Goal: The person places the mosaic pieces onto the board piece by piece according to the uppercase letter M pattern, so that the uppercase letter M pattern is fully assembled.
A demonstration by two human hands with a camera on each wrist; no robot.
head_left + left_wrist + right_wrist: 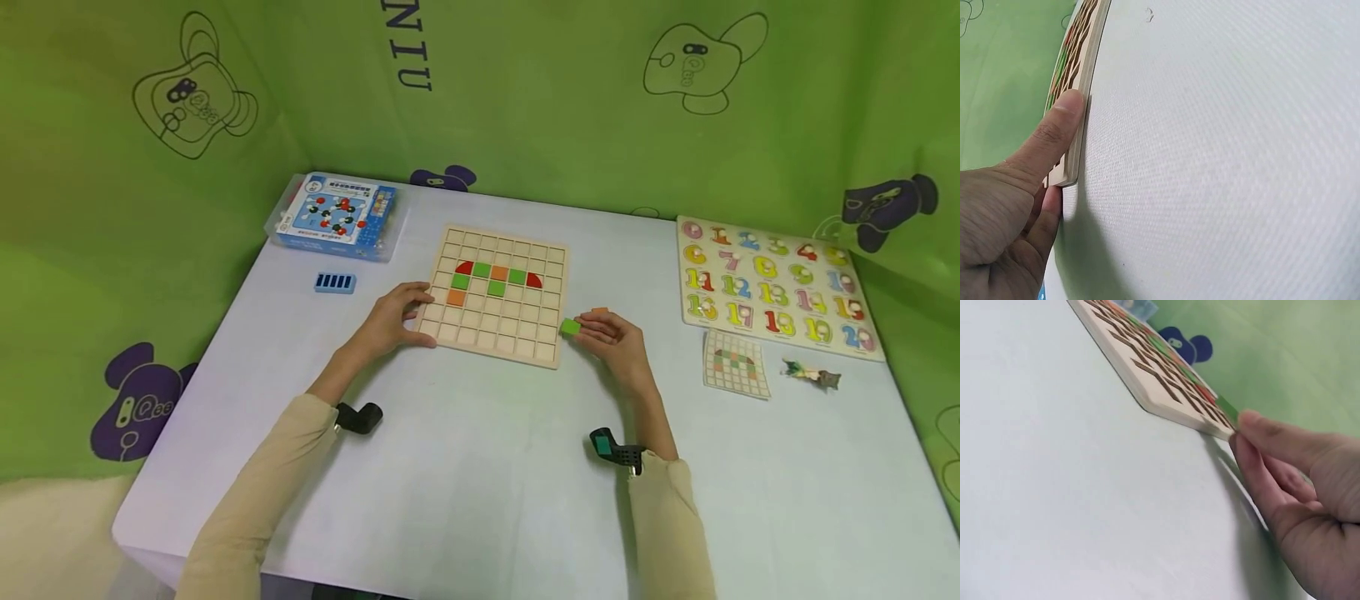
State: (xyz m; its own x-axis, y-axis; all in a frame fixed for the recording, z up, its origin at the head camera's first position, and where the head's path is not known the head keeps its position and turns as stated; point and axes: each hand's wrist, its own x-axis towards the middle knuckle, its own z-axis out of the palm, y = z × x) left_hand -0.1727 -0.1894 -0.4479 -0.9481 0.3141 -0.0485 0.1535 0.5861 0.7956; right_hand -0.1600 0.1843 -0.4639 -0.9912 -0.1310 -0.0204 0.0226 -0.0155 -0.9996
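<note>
A square wooden grid board [487, 340] lies on the table, with red, green and orange tiles [498, 273] set in some of its cells. My left hand [392, 321] grips the board's near left corner; in the left wrist view the thumb [1054, 134] lies along the front edge and the fingers are at the side. Just off the board's right edge, my right hand [617, 340] pinches a green square tile [571, 327] between thumb and fingertips. An orange piece [600, 311] shows behind those fingers; whether it is held or lying there I cannot tell.
At the back left stands a boxed molecule set [333, 217], with a small blue slotted piece [335, 283] before it. To the right are a number puzzle board [780, 283], a pattern card [737, 364] and a small figure-like object [812, 374]. Green cloth walls surround the table.
</note>
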